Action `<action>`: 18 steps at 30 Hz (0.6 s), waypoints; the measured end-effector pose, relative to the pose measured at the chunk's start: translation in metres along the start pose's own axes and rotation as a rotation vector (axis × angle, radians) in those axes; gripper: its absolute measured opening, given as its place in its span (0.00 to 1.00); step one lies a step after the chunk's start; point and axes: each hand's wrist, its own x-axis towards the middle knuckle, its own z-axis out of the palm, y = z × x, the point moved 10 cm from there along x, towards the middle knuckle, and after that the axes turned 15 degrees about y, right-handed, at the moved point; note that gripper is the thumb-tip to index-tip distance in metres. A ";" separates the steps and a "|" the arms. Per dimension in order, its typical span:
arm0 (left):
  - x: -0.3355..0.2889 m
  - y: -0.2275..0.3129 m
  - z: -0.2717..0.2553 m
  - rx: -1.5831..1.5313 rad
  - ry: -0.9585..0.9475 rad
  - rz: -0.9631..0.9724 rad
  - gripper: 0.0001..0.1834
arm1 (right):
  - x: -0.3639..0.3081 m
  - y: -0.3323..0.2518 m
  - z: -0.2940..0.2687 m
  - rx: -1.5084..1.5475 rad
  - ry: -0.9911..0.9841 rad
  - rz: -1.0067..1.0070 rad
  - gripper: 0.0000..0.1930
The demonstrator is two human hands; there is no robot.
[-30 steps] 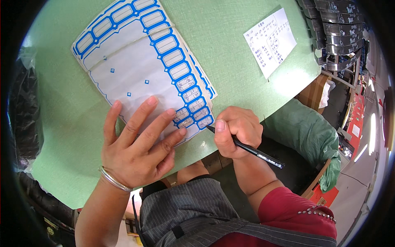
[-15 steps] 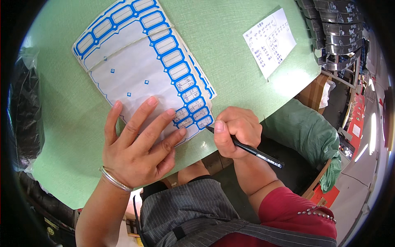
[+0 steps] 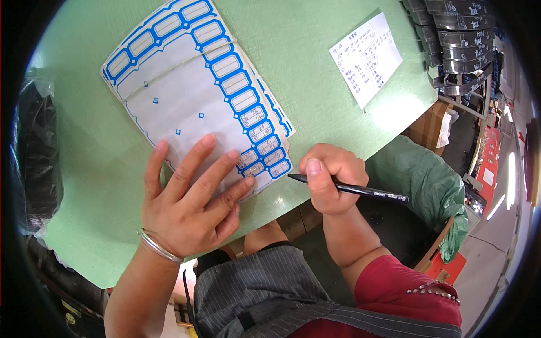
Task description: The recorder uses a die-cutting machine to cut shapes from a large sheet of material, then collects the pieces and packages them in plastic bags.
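A stack of label sheets (image 3: 169, 104) lies tilted on the green table, its labels framed in blue. Several labels (image 3: 261, 132) at the near right corner carry handwriting; those farther up are blank. My left hand (image 3: 189, 197) rests flat on the near part of the sheets, fingers spread, with a silver bangle on its wrist. In my right hand (image 3: 335, 177) is a black pen (image 3: 372, 192), gripped between thumb and fingers. Its tip is just right of the lowest written label, seemingly off the sheet's edge. A pale string or band crosses the upper part of the stack.
A white handwritten note (image 3: 367, 59) lies at the far right of the green table (image 3: 293, 50). Dark curved pieces with pale markings (image 3: 462, 39) are stacked past the right edge. A green cloth bundle (image 3: 414, 174) stands beside the table, and a black plastic bag (image 3: 36, 152) is at left.
My right hand has moved slightly right, and the pen tip has left the lowest label. The pen now lies flatter. My left hand stays on the sheets.
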 end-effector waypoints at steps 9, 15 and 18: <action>0.003 0.000 -0.001 -0.028 0.011 -0.046 0.15 | 0.004 -0.020 0.018 -0.165 -0.008 -0.263 0.15; 0.003 -0.005 -0.003 -0.065 0.021 -0.092 0.12 | 0.003 -0.023 0.020 -0.070 0.026 -0.295 0.16; 0.002 -0.005 -0.003 -0.073 0.021 -0.096 0.12 | 0.002 -0.022 0.021 -0.102 0.028 -0.307 0.16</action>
